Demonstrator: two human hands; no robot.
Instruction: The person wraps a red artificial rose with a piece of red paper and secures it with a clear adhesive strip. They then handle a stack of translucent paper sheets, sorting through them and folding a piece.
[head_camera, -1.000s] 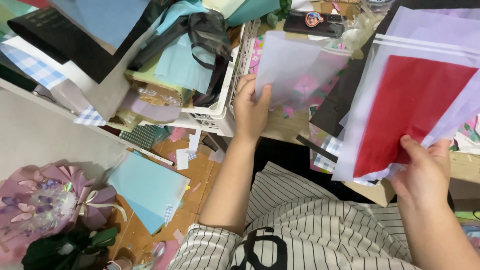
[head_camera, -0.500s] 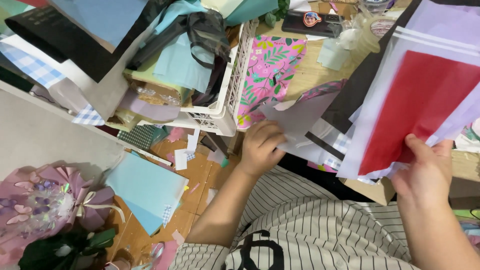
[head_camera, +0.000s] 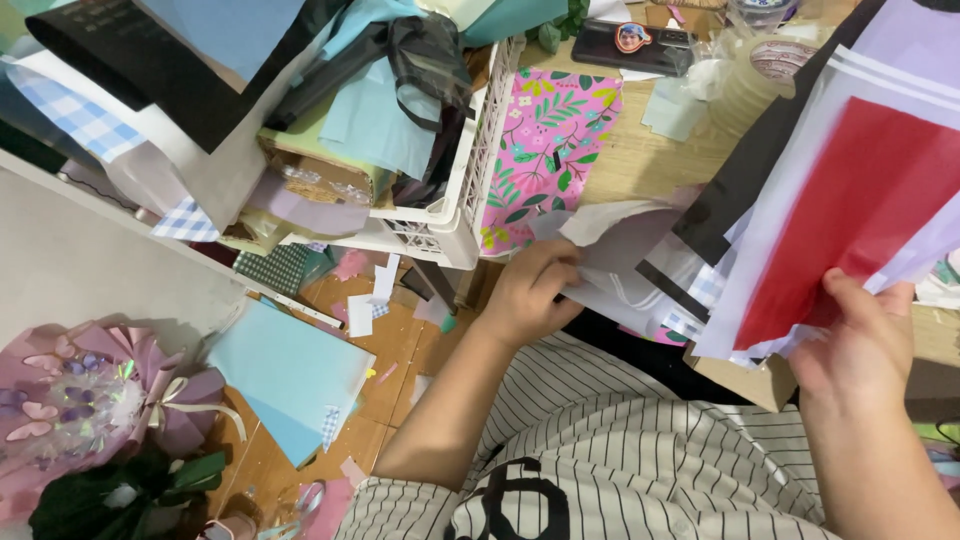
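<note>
— Paper sheets (head_camera: 850, 200) were held up as a fan at the right, pinched at their lower edge by the right hand (head_camera: 860, 345), thumb clamped over the red sheet (head_camera: 850, 215).

— And the left hand (head_camera: 530, 295)?

— It was closed on a pale grey sheet (head_camera: 615, 235) at the fan's lower left edge, just above the desk (head_camera: 650, 165) rim.

— Was room left around it?

— Little. A white basket (head_camera: 470, 190) stood just beside it, and a pink flowered sheet (head_camera: 545, 150) lay between basket and fan.
</note>
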